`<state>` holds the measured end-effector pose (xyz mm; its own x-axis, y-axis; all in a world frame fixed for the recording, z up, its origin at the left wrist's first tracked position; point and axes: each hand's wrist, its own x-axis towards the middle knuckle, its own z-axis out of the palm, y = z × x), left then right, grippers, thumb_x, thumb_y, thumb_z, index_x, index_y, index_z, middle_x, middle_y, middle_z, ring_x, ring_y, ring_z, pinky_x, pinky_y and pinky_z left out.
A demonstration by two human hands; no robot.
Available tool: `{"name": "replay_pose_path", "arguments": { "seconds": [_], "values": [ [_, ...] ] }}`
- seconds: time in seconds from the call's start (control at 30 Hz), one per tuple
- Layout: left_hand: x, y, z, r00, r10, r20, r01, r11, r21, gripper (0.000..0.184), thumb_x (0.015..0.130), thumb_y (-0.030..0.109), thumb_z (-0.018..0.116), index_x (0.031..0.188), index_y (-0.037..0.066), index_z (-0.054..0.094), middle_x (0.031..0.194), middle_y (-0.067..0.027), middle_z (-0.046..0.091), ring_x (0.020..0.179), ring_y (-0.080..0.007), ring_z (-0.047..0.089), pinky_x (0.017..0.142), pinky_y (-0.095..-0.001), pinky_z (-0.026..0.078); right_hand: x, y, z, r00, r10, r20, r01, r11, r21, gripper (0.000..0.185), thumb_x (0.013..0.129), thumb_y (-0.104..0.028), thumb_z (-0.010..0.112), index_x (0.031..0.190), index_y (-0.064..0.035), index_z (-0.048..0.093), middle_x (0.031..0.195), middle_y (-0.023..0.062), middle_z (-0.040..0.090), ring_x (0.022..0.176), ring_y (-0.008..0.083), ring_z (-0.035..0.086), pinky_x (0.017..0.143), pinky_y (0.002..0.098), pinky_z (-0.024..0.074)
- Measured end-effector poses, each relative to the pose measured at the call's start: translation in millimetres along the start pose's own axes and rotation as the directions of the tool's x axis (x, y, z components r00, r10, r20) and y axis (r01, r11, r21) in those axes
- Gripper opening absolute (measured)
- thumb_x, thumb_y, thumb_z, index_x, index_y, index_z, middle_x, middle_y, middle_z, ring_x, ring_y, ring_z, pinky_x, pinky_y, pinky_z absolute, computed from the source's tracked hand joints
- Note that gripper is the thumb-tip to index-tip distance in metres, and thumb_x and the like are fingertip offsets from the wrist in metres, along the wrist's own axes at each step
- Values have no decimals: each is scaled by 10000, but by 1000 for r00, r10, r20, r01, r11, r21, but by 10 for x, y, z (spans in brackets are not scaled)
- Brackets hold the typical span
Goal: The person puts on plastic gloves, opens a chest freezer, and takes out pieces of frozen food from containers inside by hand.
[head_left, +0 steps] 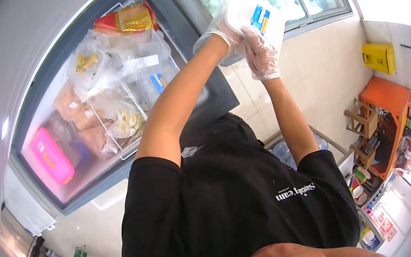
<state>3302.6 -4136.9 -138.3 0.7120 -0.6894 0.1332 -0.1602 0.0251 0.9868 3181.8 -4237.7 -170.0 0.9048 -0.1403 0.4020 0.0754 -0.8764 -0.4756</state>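
container [241, 7], white, one | left hand [223, 32], right hand [260, 52]: two — grip clamped on it | pink box [52, 154], one

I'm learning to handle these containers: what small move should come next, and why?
Perhaps check the blue-and-yellow label: it faces the head camera, the gloved left hand and right hand support the white container, and another blue label shows inside the open freezer.

PASS: above tiled floor [313, 69], right of dark freezer rim [219, 94] | BLOCK: rim; bags [88, 74], pink box [53, 156] inside
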Motion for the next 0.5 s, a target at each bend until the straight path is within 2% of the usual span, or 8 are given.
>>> {"name": "replay_pose_path", "arguments": {
  "seconds": [0.03,0.1,0.17,0.23,0.3,0.37,0.47,0.5],
  "values": [
    [22,67,-10,1000,-13,-25,10,997,-82,298,913,163,537,1183,47,590,1192,-134,593,1070,-243,540,976,-346,417,-1,10,-20,1000,-3,1,3,1000,5,336,877,-42,603,1206,-103,630,1162,171,654,1093,358,623,910,438,497],
    [68,31,0,999,31,-25,-33,998,-55,295,912,163,539,1179,49,593,1185,-131,598,1065,-241,543,971,-346,421,6,20,-39,998,-47,-42,46,998,-30,326,862,-16,612,1174,-103,644,1115,167,670,1035,347,648,877,416,513],
    [104,-134,6,992,125,20,-127,979,160,293,911,163,541,1175,51,597,1179,-127,604,1059,-239,547,967,-346,425,32,15,-64,993,-82,-86,79,996,-35,321,855,-5,617,1160,-102,650,1093,165,676,996,340,662,855,401,521],
    [113,-272,-7,967,191,167,-246,866,434,290,909,164,544,1172,53,600,1172,-124,609,1053,-237,550,962,-346,429,117,-26,-190,992,-55,-112,53,998,-25,315,847,9,619,1140,-101,656,1053,160,683,944,330,671,812,399,526],
    [153,-390,-57,922,160,354,-346,750,564,287,908,164,546,1168,55,603,1166,-120,614,1048,-236,553,958,-346,433,125,-4,-263,997,13,-82,-14,1000,-7,303,849,-1,621,1133,-101,659,1042,161,685,936,333,670,802,409,525],
    [175,-434,-108,850,103,517,-441,675,591,285,906,164,548,1164,57,606,1159,-117,619,1042,-234,556,953,-346,437,64,92,-243,996,90,-6,-90,996,6,283,869,-60,622,1143,-119,662,1037,156,687,928,343,664,787,420,524],
    [177,-364,-326,809,96,580,-388,828,405,316,884,233,590,1152,70,620,1110,-116,647,1005,-252,589,911,-371,466,68,156,-224,998,62,-14,-61,996,61,290,879,-94,621,1162,-143,662,1053,149,686,931,344,662,788,420,525],
    [186,-296,-391,804,-56,592,-315,804,504,344,867,249,604,1160,69,616,1102,-127,648,997,-264,598,901,-381,469,62,172,-220,997,76,3,-76,995,56,299,879,-99,622,1171,-152,661,1061,145,685,933,341,662,790,421,525]
  ]
}}
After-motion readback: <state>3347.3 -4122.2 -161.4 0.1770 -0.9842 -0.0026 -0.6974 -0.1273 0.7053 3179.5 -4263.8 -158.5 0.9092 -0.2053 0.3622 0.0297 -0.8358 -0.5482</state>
